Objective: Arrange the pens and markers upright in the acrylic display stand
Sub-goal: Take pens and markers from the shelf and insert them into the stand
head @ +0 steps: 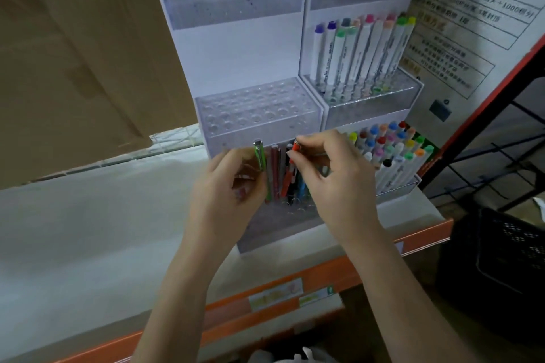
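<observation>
Pens [287,178] are stood in the left acrylic stand's [256,110] bottom tier on the shelf; its upper tiers are unfilled. A green pen [261,160] is gripped by the left hand [233,186], an orange pen [292,156] pinched by the right hand [330,174]. Markers [365,50] are already racked alongside.

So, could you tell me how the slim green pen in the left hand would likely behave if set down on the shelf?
The slim green pen looks round and glossy, so probably rolls and slips; thin, so likely light.

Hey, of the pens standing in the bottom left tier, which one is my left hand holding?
The green pen, the leftmost one: your left hand grips it, while your right hand pinches the orange pen.
</observation>
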The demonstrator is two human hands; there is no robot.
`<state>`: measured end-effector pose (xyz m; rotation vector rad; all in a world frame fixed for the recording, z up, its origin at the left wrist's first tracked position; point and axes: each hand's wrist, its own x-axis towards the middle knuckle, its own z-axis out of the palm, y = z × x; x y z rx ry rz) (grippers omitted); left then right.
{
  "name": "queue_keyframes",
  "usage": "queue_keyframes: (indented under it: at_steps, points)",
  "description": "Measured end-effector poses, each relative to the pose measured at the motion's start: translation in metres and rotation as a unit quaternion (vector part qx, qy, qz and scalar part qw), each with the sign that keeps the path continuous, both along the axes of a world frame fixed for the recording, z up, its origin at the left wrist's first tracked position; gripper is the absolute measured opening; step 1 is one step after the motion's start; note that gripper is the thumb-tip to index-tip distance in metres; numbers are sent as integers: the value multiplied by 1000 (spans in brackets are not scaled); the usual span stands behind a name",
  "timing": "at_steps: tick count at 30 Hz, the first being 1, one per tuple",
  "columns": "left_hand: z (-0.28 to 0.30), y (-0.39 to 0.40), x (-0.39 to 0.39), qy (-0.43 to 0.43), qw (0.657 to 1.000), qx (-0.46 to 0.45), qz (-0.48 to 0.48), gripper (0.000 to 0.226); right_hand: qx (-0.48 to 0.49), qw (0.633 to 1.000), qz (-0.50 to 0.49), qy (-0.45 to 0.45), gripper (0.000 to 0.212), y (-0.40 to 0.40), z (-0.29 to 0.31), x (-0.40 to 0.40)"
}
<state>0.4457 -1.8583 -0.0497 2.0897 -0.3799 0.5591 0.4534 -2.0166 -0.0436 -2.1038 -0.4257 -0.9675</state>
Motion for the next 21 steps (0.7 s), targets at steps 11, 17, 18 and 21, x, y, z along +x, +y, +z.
queue_keyframes:
  at_steps: [11,17,18,21]
  points:
    - [2,0,-4,-3,1000,-4,10,16,-101,994,-28,15,15,8,-11,1]
    - [3,3,-7,0,1000,-7,10,16,-89,995,-25,22,12,4,-7,-2]
    - [3,3,-7,1,1000,-5,10,16,-88,995,-26,24,12,3,-6,-2]
    - [2,3,-9,0,1000,4,8,19,-87,995,-26,37,11,1,-5,-2]
